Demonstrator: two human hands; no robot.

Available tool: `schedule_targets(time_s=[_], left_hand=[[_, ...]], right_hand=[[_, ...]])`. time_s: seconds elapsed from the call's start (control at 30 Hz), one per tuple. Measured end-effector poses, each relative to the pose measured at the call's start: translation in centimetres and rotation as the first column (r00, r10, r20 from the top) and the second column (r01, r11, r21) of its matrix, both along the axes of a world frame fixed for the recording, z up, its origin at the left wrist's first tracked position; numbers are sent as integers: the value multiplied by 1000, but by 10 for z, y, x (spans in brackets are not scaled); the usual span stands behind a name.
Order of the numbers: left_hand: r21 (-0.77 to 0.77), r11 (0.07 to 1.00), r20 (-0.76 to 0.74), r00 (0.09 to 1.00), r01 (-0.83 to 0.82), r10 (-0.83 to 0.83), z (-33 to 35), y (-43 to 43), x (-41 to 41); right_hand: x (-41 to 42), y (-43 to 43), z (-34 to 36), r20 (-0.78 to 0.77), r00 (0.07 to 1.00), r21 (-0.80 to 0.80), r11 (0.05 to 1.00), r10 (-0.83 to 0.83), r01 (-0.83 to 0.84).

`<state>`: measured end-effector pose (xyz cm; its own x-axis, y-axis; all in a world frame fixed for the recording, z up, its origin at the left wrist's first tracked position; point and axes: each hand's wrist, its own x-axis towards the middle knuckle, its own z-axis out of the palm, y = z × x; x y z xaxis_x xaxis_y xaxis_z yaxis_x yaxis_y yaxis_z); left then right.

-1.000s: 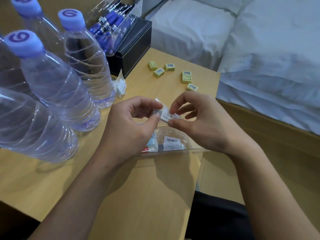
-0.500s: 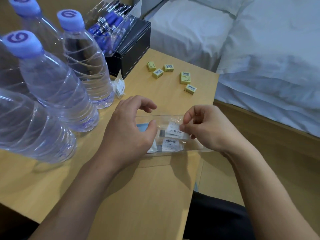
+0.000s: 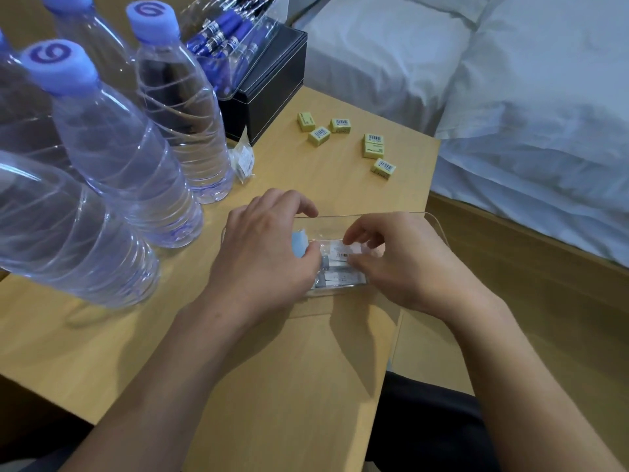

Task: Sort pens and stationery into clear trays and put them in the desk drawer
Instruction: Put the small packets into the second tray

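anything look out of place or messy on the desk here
The small yellow boxes lie scattered loose on the desk beyond the clear tray, unsorted; a plastic packet leans beside a water bottle. Nothing looks spilled or damaged.
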<state>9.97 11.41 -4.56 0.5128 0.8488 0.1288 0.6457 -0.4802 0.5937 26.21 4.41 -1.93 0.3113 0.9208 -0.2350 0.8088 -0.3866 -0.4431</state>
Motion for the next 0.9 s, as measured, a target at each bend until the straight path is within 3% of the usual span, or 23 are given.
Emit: schedule_targets(time_s=[0.1, 0.17, 0.47, 0.9], left_hand=[[10, 1000, -8, 1000, 6, -6, -2, 1, 0], [23, 1000, -9, 1000, 9, -9, -3, 1, 1], [2, 1000, 5, 1000, -19, 19, -1, -3, 3], [-41, 998, -9, 999, -42, 42, -2, -3, 5]], right_hand=[[-6, -5, 7, 165, 985, 28, 998, -59, 56], [-9, -5, 7, 187, 979, 69, 995, -86, 74], [-14, 12, -6, 36, 997, 23, 997, -73, 72], [-12, 18, -5, -13, 1000, -49, 998, 24, -24]])
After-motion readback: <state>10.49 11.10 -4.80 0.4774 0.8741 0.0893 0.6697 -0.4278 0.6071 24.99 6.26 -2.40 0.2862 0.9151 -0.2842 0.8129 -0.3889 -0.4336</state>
